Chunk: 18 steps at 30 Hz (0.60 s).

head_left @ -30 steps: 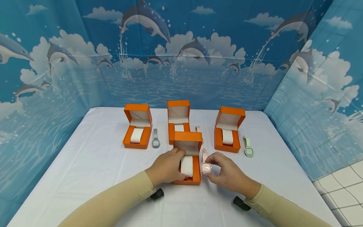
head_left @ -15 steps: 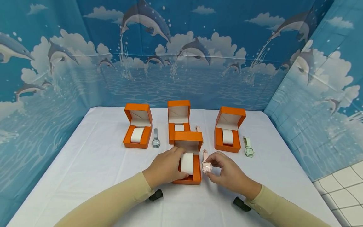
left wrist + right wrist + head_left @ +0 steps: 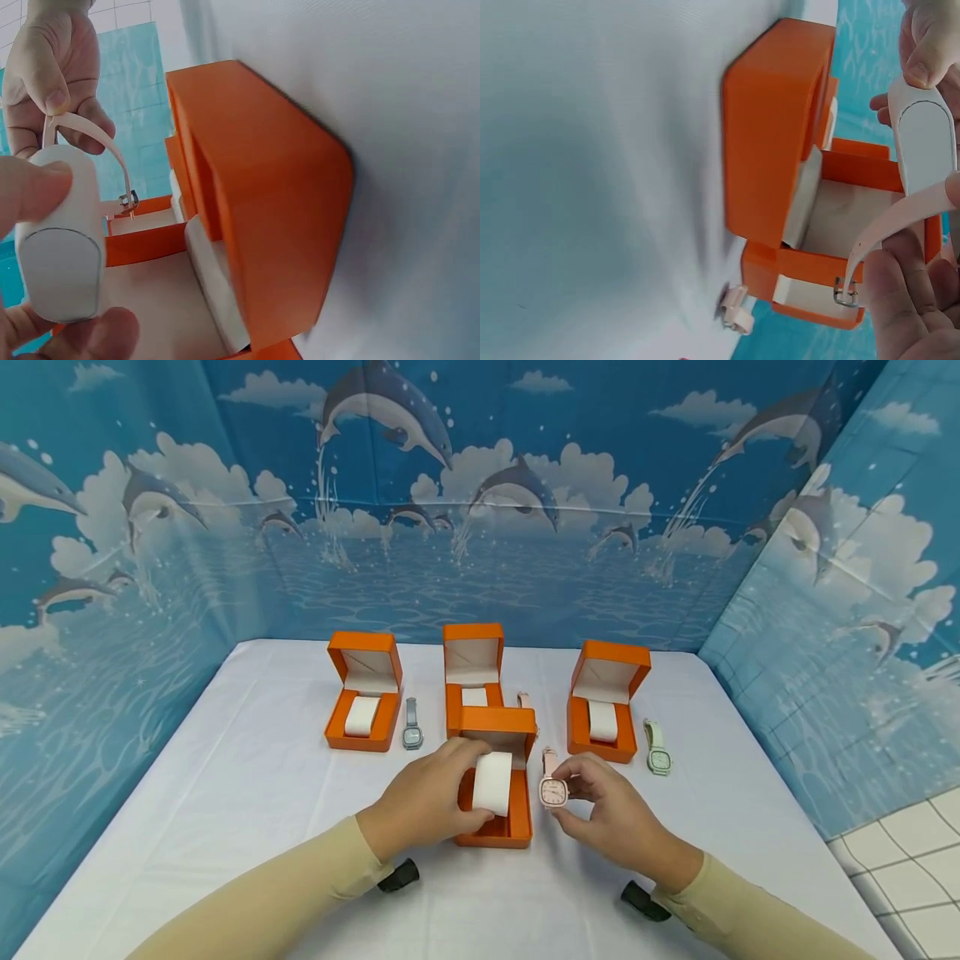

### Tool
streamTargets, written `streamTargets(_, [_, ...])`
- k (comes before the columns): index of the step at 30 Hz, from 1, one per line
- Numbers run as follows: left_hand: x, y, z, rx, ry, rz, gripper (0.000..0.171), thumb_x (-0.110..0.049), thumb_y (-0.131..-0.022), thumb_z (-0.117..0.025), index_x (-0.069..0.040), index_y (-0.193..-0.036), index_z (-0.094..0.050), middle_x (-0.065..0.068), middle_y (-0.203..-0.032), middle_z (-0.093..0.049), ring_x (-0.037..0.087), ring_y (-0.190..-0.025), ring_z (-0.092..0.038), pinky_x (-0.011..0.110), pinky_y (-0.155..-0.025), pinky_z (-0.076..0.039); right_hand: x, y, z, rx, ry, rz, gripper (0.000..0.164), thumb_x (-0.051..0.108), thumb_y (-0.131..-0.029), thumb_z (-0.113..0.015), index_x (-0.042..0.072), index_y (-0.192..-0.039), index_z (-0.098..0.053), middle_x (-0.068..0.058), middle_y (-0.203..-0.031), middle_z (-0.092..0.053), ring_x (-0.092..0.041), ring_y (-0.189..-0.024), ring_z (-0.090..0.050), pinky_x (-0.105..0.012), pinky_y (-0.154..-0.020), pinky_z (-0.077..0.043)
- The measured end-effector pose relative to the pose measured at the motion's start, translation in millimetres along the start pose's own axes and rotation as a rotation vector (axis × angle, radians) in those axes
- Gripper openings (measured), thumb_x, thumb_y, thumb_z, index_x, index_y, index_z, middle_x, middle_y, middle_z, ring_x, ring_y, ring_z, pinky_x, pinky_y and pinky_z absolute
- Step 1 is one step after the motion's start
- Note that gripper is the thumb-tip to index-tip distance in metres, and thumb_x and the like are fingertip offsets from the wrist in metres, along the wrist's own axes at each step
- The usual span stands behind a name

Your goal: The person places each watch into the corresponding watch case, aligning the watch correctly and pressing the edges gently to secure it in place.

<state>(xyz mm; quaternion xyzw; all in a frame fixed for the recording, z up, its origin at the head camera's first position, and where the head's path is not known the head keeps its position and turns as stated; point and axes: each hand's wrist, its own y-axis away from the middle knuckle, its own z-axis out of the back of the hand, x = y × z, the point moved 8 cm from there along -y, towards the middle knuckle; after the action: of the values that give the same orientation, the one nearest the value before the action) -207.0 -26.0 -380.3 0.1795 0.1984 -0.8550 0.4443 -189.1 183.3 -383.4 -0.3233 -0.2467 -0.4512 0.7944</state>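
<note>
My left hand (image 3: 427, 793) grips a white watch cushion (image 3: 492, 785) between thumb and fingers, tilted above the front orange watch box (image 3: 498, 722), whose lid stands up. To the right of that box, my right hand (image 3: 621, 817) pinches a pink watch (image 3: 553, 792) by its case, dial facing up. The watch's pink strap (image 3: 900, 219) curves away with its buckle undone in the right wrist view. In the left wrist view, the cushion (image 3: 61, 262) is level with the box opening and close to the strap (image 3: 94, 129).
Behind stand three more raised-lid orange boxes, at left (image 3: 363, 693), middle (image 3: 472, 653) and right (image 3: 606, 700), each with a white cushion. A blue-grey watch (image 3: 412, 727), a partly hidden pink watch (image 3: 523, 700) and a green watch (image 3: 657, 750) lie beside them on the white tablecloth.
My left hand has lifted the white cushion up out of the front box. My right hand has shifted slightly right and up with the pink watch.
</note>
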Motion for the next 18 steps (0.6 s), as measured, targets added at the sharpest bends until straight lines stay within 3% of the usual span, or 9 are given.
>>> streamTargets(6, [-4.2, -1.2, 11.3, -0.05, 0.044, -0.052, 0.078, -0.039, -0.085, -0.088, -0.013, -0.149, -0.051, 0.004, -0.137, -0.059, 0.02, -0.102, -0.065, 0.029, -0.083, -0.059, 10.8, -2.3, 10.7, -0.038, -0.043, 0.042, 0.048, -0.01, -0.079, -0.086, 0.01, -0.115, -0.061, 0.0, -0.112, -0.063, -0.008, -0.093, -0.071, -0.022, -0.086, -0.063])
streamTargets(10, [-6.9, -3.2, 16.7, -0.074, 0.072, -0.075, 0.076, -0.034, -0.085, -0.088, -0.012, -0.148, -0.051, 0.006, -0.136, -0.058, 0.02, -0.103, -0.063, 0.03, -0.087, -0.059, 20.8, -5.6, 19.8, -0.075, -0.055, 0.09, 0.049, -0.013, -0.078, -0.085, 0.009, -0.115, -0.061, -0.001, -0.113, -0.062, -0.007, -0.092, -0.07, -0.02, -0.084, -0.062])
streamTargets(18, [-9.6, -8.1, 27.0, -0.095, 0.188, -0.061, 0.078, -0.026, -0.088, -0.086, -0.01, -0.153, -0.046, 0.007, -0.141, -0.052, 0.012, -0.102, -0.059, 0.028, -0.086, -0.059, 36.3, -12.9, 29.7, -0.103, -0.053, 0.131, 0.05, -0.015, -0.079, -0.083, 0.007, -0.119, -0.06, -0.003, -0.116, -0.063, -0.008, -0.093, -0.07, -0.017, -0.085, -0.061])
